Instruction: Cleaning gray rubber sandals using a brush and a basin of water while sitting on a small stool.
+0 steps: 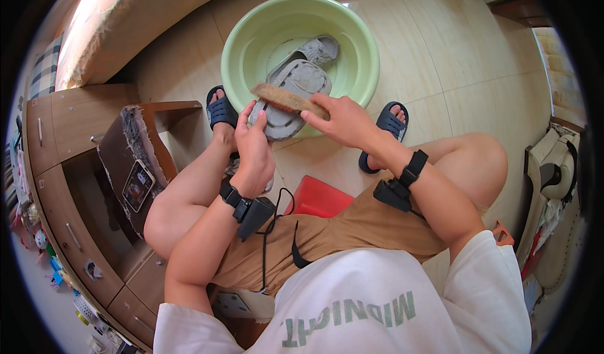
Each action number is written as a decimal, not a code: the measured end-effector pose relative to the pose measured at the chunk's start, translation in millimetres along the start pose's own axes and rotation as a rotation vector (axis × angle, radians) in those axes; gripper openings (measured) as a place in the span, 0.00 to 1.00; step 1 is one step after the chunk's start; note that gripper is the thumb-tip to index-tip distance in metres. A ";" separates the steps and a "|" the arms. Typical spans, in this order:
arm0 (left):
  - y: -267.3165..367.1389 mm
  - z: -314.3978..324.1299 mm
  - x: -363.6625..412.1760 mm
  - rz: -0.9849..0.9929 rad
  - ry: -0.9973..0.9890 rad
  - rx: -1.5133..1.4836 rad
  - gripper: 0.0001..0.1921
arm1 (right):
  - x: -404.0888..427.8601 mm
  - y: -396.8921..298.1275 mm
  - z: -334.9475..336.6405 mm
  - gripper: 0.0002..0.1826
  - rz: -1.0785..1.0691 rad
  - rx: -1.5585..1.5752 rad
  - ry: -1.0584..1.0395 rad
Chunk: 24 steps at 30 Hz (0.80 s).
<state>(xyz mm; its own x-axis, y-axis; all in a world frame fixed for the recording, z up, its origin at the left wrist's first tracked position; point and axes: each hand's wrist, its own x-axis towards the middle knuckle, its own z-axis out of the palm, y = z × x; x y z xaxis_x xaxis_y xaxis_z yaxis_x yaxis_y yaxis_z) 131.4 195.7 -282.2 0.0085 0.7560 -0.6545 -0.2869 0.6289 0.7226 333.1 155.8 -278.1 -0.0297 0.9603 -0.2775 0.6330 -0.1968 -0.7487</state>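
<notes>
My left hand (255, 142) grips one end of a grey slipper (304, 78), its sole turned up over the near rim of a light green plastic basin (363, 52). In my right hand (347, 120) is a wooden scrubbing brush (288, 98), lying across the slipper's sole with reddish bristles facing down. Part of the sole is hidden beneath the brush. A second grey slipper (321, 52) rests inside the basin, partly covered by the held one.
My feet in dark slippers (222, 111) flank the basin on the tiled floor (420, 57). A red plastic stool (316, 196) is under me. At left are a wooden cabinet (85, 127) and a worn chair seat bearing a phone (139, 185). A beige padded item (547, 189) stands right.
</notes>
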 end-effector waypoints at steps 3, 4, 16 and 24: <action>0.1 -1.8 2.0 0.003 -0.001 0.000 0.20 | 3.4 3.1 5.2 0.28 0.065 -0.040 0.019; 0.3 -1.8 2.1 0.003 -0.011 0.004 0.20 | 4.6 7.2 7.6 0.27 0.110 -0.098 0.094; 3.0 1.2 -1.3 0.009 -0.009 0.039 0.21 | 9.2 12.6 4.0 0.28 0.111 -0.047 0.081; 2.8 1.4 -0.4 0.014 0.009 0.035 0.20 | 6.5 8.8 3.0 0.29 0.037 0.023 -0.024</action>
<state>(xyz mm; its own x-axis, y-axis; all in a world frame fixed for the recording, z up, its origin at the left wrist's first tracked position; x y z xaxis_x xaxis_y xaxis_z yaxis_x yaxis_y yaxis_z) 132.0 197.4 -279.6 -0.0038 0.7629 -0.6465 -0.2531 0.6247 0.7387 336.2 159.7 -288.3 -0.0249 0.9473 -0.3195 0.6162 -0.2371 -0.7511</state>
